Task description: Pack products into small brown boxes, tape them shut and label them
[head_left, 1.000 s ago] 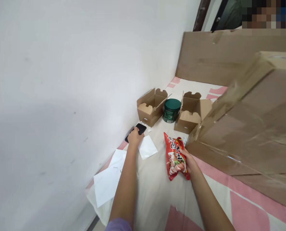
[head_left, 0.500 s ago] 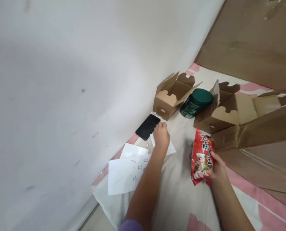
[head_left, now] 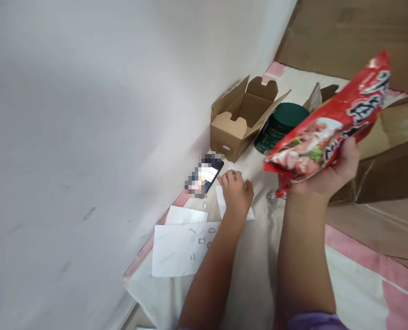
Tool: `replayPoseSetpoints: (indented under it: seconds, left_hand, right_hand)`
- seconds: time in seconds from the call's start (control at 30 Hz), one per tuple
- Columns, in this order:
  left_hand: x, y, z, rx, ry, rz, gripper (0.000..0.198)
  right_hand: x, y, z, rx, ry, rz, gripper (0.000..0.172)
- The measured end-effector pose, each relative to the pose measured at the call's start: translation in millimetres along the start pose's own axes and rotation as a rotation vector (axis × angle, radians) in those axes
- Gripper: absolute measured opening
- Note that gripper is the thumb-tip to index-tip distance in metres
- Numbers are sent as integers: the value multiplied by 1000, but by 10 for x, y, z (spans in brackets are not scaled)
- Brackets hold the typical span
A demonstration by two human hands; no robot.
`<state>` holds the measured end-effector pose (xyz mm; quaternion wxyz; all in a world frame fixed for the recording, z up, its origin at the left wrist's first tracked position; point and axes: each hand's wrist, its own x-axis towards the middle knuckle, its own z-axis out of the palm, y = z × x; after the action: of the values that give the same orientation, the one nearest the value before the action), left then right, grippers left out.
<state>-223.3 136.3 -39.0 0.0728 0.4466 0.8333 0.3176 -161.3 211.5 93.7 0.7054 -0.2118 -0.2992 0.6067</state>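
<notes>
My right hand (head_left: pixel 330 176) grips a red printed food packet (head_left: pixel 322 133), raised and slanted, its picture of meat and greens facing me. My left hand (head_left: pixel 237 189) is low over the sheet, just right of a smartphone (head_left: pixel 209 174), with its fingers bent and apart and nothing visible in them. The phone's screen is lit, and part of it is blurred out. Beneath the left hand lies a small white paper (head_left: pixel 220 198). A larger sheet with small drawn shapes (head_left: pixel 176 250) lies nearer to me, partly covered by my left forearm.
An open cardboard box (head_left: pixel 227 142) stands against the white wall (head_left: pixel 104 114). Beside it leans a dark green tub (head_left: pixel 288 114). More opened cardboard (head_left: pixel 392 183) fills the right side. Crumpled clear wrap (head_left: pixel 272 197) lies on the pink and white sheet (head_left: pixel 348 275).
My right hand has lifted the red packet up and tilted it over toward the right. My left hand has drawn off the phone to the right, and the phone's screen has lit up.
</notes>
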Motion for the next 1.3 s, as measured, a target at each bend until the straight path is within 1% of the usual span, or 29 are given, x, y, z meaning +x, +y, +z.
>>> replayPoseSetpoints:
  seconds: [0.07, 0.1, 0.2, 0.3, 0.37, 0.47, 0.57, 0.7, 0.83, 1.07, 1.17, 1.3]
  left_hand:
    - [-2, -8, 27, -8, 17, 3, 18]
    - [-2, -8, 32, -14, 20, 2, 18]
    - [10, 9, 11, -22, 4, -8, 18]
    - [30, 31, -29, -17, -39, 5, 16]
    - [40, 33, -35, -17, -39, 34, 21]
    - [41, 14, -4, -16, 8, 78, 35]
    - [36, -3, 26, -2, 10, 76, 41]
    - [37, 1, 11, 10, -7, 52, 36]
    - [50, 7, -4, -16, 4, 27, 32]
    - [62, 17, 22, -71, 36, -12, 22]
    - [64, 14, 33, -83, 61, -2, 26]
    - [67, 9, 23, -92, 64, 10, 37]
  right_hand:
    - [16, 45, -46, -64, -74, -114, 20]
    - [21, 64, -67, -102, -112, -135, 20]
    - [25, 113, -104, -161, -184, -104, 27]
    - [-2, 168, -99, -169, -213, -71, 42]
    - [-35, 209, -81, -188, -224, -57, 47]
    - [-72, 268, -60, -215, -236, -51, 50]
    - [-67, 306, -71, -214, -249, -48, 55]
    - [-31, 316, -109, -247, -256, -59, 52]
    - [-19, 318, -119, -300, -214, -74, 48]
    - [-15, 326, -129, -247, -185, -68, 48]
    - [-18, 338, -131, -223, -183, -77, 47]
    - [-22, 364, -127, -223, -208, -86, 47]
